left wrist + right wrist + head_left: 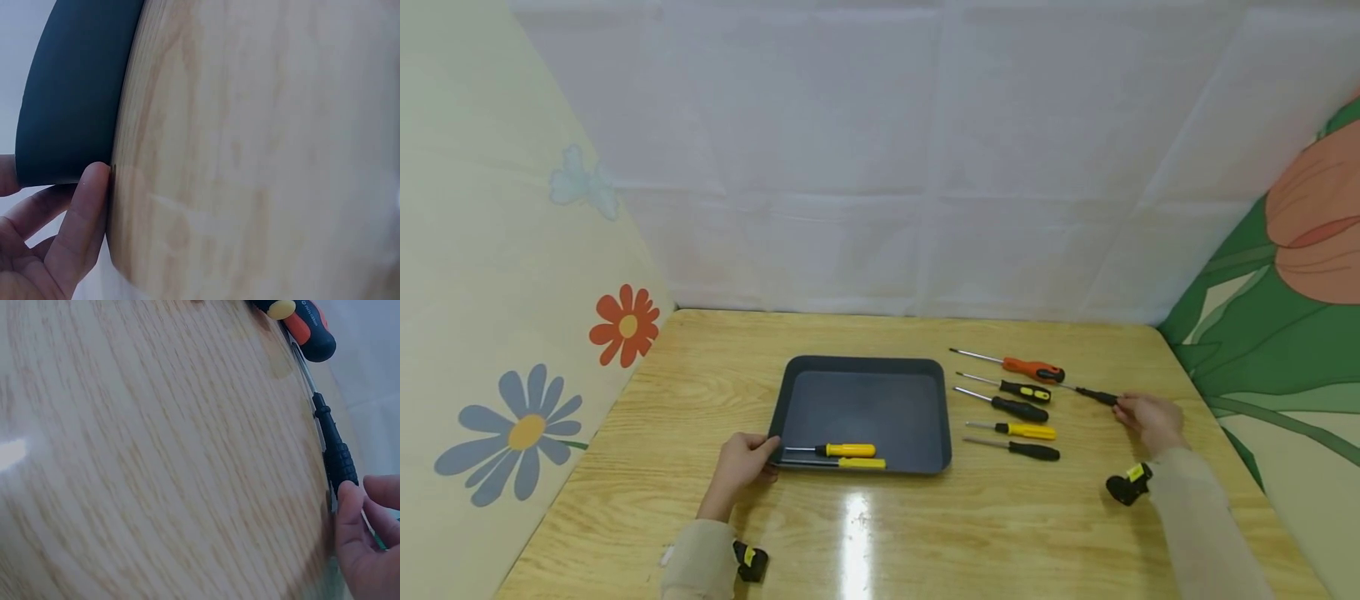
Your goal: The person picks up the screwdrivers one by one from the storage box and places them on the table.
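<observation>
A dark grey tray [868,364] lies on the table, with two yellow-handled screwdrivers [851,450] along its near side. My left hand [743,458] grips the tray's near left corner; in the left wrist view, fingers [84,215] press against the outside of its dark wall [78,87]. At the right, my right hand [1152,419] pinches the handle end of a slim black screwdriver [1097,396]. Its shaft points left toward an orange-and-black screwdriver [1030,368]. The right wrist view shows the black ribbed handle [337,453] between thumb and fingers, low over the tabletop.
Right of the tray lie more screwdrivers in a column: a black-and-yellow one [1026,391], a black one [1021,409], a yellow one [1030,431] and a lower black one [1033,451]. The wooden table [1000,533] meets a white cloth backdrop [820,250] behind.
</observation>
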A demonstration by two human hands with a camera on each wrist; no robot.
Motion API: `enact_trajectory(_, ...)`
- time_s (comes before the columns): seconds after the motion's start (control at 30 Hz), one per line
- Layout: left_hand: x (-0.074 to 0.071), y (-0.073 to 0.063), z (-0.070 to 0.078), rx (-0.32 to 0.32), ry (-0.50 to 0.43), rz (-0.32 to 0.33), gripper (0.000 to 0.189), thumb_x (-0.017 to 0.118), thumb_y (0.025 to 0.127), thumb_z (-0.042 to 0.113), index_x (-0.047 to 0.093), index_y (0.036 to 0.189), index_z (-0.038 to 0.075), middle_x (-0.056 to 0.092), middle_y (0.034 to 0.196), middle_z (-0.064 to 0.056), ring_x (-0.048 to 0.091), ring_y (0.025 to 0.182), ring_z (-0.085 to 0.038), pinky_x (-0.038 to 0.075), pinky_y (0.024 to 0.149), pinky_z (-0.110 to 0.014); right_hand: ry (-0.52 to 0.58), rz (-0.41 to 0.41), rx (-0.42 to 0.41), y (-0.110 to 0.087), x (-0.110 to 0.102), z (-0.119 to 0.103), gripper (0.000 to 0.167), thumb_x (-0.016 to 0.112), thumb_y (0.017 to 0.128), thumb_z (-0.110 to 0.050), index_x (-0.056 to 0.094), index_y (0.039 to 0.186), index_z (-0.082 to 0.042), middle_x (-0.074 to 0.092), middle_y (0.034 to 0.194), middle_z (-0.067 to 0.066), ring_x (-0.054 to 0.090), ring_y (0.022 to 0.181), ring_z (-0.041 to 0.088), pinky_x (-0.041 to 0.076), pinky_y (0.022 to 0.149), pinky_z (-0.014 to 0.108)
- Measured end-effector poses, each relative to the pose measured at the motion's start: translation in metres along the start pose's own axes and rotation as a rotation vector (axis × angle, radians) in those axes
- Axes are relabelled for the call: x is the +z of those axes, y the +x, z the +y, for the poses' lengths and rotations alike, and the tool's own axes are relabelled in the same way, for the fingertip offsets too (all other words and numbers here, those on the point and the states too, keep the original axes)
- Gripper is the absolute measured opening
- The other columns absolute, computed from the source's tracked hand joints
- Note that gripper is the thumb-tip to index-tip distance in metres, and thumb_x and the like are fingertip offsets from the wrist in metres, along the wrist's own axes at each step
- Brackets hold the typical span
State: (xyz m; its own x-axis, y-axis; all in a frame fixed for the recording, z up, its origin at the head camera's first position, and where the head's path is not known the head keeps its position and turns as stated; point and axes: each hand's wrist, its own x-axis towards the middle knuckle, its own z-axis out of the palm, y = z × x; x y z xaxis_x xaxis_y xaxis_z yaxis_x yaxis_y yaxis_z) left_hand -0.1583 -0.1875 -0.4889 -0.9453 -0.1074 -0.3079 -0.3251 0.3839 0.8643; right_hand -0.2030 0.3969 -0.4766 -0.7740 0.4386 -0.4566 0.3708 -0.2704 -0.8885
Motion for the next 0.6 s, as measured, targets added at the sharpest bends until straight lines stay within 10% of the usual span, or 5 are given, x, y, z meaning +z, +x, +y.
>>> enact_trajectory(0.27, 0.0, -0.001, 0.0, 0.004, 0.008, 0.003, 0.026, 0.054, 0.089, 0.008, 0.062, 0.1, -0.014, 0.062, 0.063, -0.013, 0.062, 0.051, -0.023, 0.053, 0.049, -0.033, -0.007, 0.031, -0.002, -0.004, 0.0, -0.004, 0.017, 0.051, 0.084, 0.005, 0.051, 0.099, -0.003, 0.058, 0.06, -0.006, 0.059, 0.056, 0.006, 0.051, 0.056, 0.018)
enact_trajectory(0.6, -0.001, -0.001, 0.001, 0.0, 0.003, -0.004, 0.028, 0.053, 0.089, 0.008, 0.061, 0.103, -0.015, 0.062, 0.065, -0.013, 0.062, 0.051, -0.022, 0.054, 0.049, -0.032, 0.027, -0.001, -0.028, -0.014, 0.003, -0.01, 0.013, 0.055, 0.084, 0.003, 0.055, 0.093, -0.006, 0.061, 0.064, -0.004, 0.061, 0.059, 0.007, 0.051, 0.057, 0.018)
